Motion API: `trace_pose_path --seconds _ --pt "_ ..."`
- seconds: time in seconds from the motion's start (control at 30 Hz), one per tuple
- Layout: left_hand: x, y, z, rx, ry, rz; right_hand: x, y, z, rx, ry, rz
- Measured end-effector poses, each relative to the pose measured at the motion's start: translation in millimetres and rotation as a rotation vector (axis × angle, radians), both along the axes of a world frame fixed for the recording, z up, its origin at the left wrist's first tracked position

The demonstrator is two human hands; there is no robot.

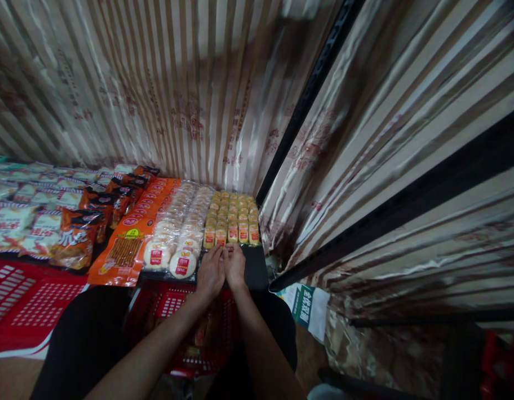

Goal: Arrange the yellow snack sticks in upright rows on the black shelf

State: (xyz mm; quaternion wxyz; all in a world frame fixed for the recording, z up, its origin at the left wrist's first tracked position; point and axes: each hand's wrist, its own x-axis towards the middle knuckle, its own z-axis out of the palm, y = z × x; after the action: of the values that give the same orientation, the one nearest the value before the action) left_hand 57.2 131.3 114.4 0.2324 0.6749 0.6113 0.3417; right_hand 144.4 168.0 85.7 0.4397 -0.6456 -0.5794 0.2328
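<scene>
Beyond the left hand [211,273] and right hand [235,268], close together, grip unclear, packaged cakes [243,232] stand rowed; what's left, I can't tell

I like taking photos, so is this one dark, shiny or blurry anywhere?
Head view: dim all over; a shadow darkens the curtain up high; the wrapped white cakes glint; print on the yellow cakes is too blurry to read.
</scene>
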Motion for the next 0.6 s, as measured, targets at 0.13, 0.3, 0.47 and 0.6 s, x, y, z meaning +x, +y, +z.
trace_pose_path --seconds 0.13,0.3,0.47,0.6 --pt "-0.6 -0.3 -2.5 0.011 0.009 -0.018 0.7 0.1 -1.6 -0.010 0.015 0.017" --pt "-2.3 -1.0 -2.7 0.032 0.017 -0.031 0.7 -0.3 -1.1 -0.015 -0.016 0.024" --pt "-7.0 -9.0 -3.7 0.062 0.041 -0.016 -0.6 -11.6 2.0 0.049 -0.032 -0.024" --pt "-13.5 -23.0 -11.4 0.086 0.028 -0.024 -4.7 -29.4 9.2 0.092 -0.024 -0.077"
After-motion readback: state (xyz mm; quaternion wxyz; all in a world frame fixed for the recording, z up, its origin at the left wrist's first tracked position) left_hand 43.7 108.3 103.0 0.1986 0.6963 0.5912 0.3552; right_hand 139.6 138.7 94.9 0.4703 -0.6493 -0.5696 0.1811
